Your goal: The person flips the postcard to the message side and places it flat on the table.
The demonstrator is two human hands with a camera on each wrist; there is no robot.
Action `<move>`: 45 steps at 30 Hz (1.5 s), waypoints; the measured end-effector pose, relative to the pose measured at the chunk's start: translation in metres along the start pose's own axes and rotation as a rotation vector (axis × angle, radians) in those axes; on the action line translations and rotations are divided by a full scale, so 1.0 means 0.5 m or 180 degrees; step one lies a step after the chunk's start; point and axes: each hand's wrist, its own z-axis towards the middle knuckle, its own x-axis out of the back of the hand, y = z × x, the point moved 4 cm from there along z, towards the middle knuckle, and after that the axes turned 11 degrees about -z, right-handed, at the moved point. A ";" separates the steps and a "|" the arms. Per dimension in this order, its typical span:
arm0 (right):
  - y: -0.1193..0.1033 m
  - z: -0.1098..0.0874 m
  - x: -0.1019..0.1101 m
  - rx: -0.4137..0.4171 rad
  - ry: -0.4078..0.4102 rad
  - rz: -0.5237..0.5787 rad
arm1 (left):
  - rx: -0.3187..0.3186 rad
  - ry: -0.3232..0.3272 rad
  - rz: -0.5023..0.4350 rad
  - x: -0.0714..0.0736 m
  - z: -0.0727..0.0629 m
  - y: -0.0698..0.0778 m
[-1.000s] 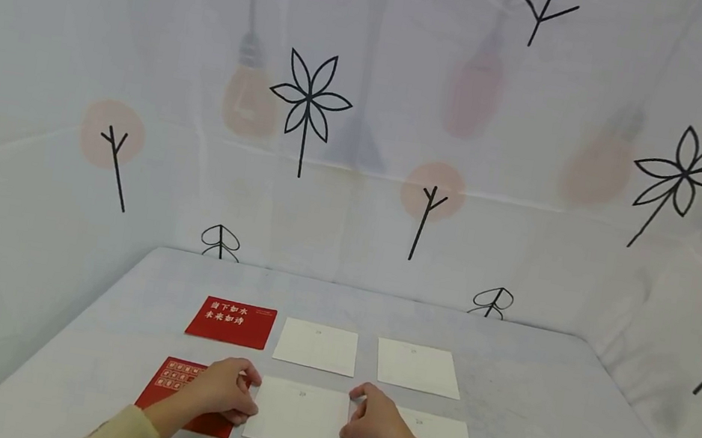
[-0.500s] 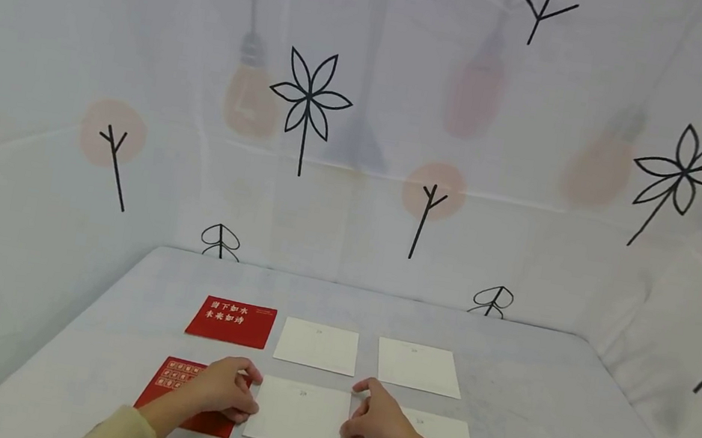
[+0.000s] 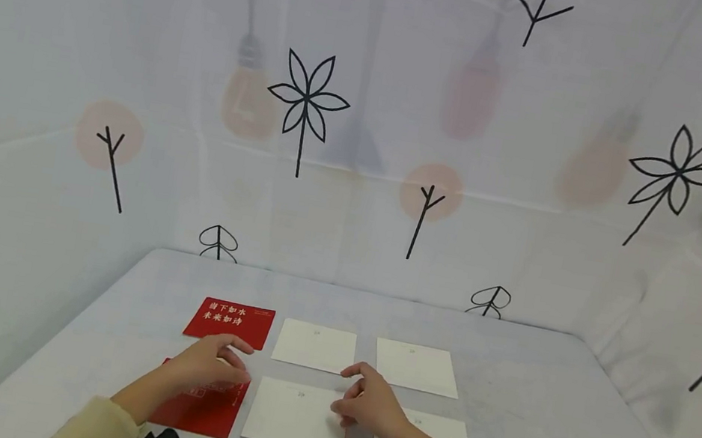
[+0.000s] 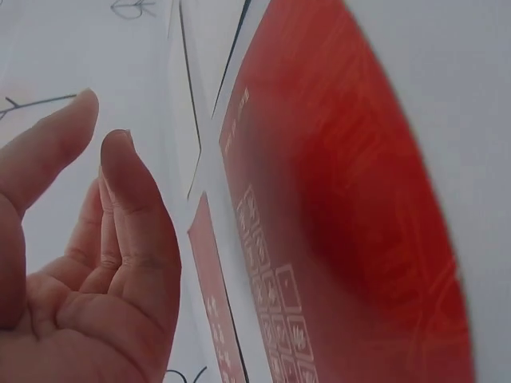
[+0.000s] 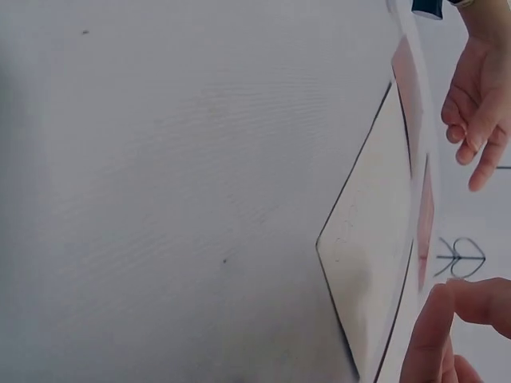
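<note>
In the head view, postcards lie flat in two rows of three. My left hand (image 3: pixel 208 364) hovers over the near red postcard (image 3: pixel 202 416), which has gold squares, its loosely bent fingers holding nothing. The far red postcard (image 3: pixel 232 322), with pale characters, lies just beyond it. My right hand (image 3: pixel 372 404) is raised over the right edge of the near middle white postcard (image 3: pixel 294 419), thumb and fingers loosely bent and holding nothing. Its wrist partly covers the near right white postcard (image 3: pixel 438 433). The left wrist view shows the left thumb and fingers (image 4: pixel 136 191) apart.
Two more white postcards lie in the far row, one in the middle (image 3: pixel 314 346) and one at the right (image 3: pixel 417 367). All lie on a pale table (image 3: pixel 524 427). A printed white cloth (image 3: pixel 349 234) hangs behind it and at both sides.
Both hands have come off the side edges of the near middle white postcard and risen. The left hand has moved left and away from me; the right has shifted slightly left. The postcards stay in place.
</note>
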 end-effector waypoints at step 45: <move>-0.091 0.116 -0.067 0.0338 0.0495 -0.0010 | -0.0124 0.0477 0.0245 0.152 0.053 -0.040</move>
